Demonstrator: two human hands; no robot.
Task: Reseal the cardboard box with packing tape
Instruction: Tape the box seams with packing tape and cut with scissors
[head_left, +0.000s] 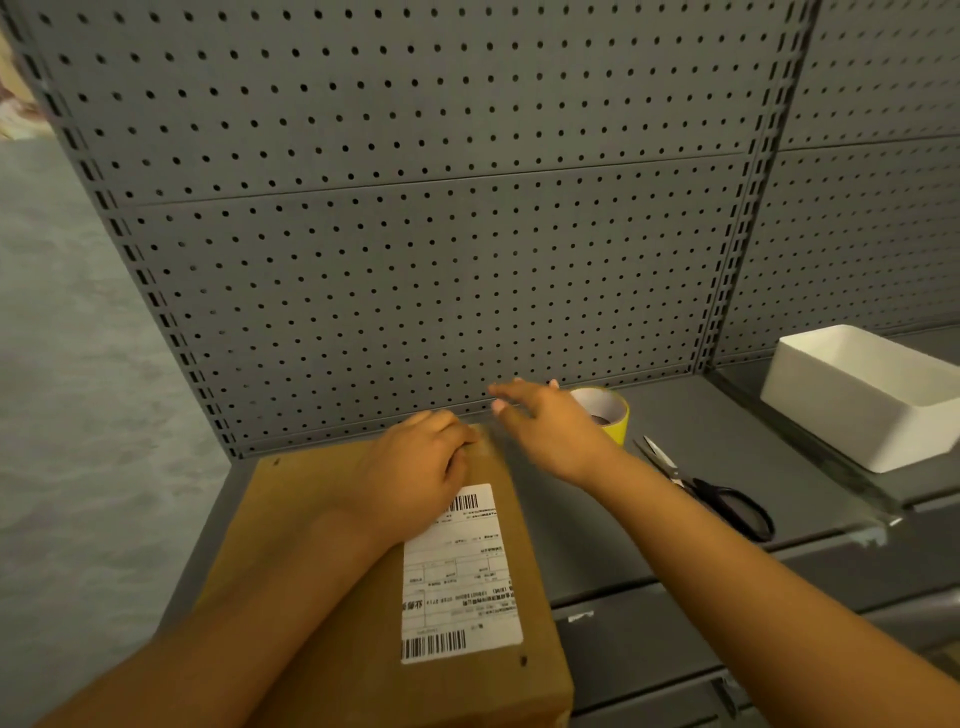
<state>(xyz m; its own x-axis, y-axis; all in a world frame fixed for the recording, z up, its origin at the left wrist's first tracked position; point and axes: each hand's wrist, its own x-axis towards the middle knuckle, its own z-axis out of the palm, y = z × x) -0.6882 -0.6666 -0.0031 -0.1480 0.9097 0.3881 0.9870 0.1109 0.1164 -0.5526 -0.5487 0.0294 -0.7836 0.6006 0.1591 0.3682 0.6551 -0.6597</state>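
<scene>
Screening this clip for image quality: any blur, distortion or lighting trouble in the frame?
Head view: the right hand is motion-smeared at the fingertips, in front of the yellow tape roll; the left hand on the cardboard box is sharper; wide-angle bending bows the pegboard uprights; dim, flat light, no glare; shipping label text unreadable.

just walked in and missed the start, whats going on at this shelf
A person is working on a closed cardboard box that lies on a grey metal shelf. The left hand rests on the box's far end, just above its shipping label. The right hand, fingers spread, is out in front of a yellow tape roll at the back of the shelf. Black-handled scissors lie to the right, near a white bin. No fresh tape is visible yet.
</scene>
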